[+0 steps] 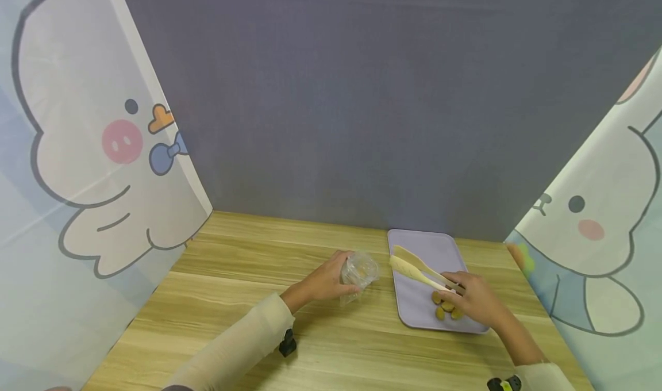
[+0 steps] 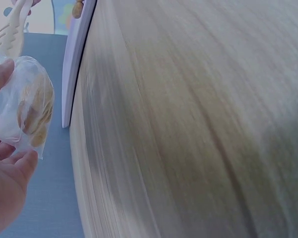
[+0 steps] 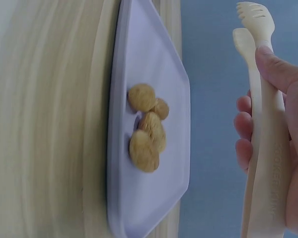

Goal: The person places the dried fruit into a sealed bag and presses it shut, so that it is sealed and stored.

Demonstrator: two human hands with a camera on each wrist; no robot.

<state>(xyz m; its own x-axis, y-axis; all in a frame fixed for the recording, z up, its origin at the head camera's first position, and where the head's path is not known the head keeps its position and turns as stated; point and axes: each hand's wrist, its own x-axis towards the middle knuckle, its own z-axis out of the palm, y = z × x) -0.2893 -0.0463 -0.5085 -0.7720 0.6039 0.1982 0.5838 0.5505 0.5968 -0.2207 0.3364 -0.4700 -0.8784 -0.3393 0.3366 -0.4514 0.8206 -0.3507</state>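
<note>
My left hand [image 1: 331, 276] holds a clear plastic bag [image 1: 360, 269] above the table, left of the tray. Through its film in the left wrist view, several brown, cookie-like pieces [image 2: 36, 106] show. With fingers and thumb wrapped round cream-coloured tongs [image 3: 268, 129], my right hand [image 1: 478, 302] is over the lilac tray [image 1: 429, 241]. The tong tips point toward the bag, slightly apart with nothing between them. Several round brown pieces [image 3: 148, 136] lie clustered on the tray, below the right hand.
The wood-grain table [image 1: 248, 259] runs back to a grey panel [image 1: 331, 103]. Cartoon-printed panels stand at the left [image 1: 93, 149] and right [image 1: 595, 253]. Dark wrist devices sit at the left [image 1: 287, 343] and right cuffs [image 1: 504, 384].
</note>
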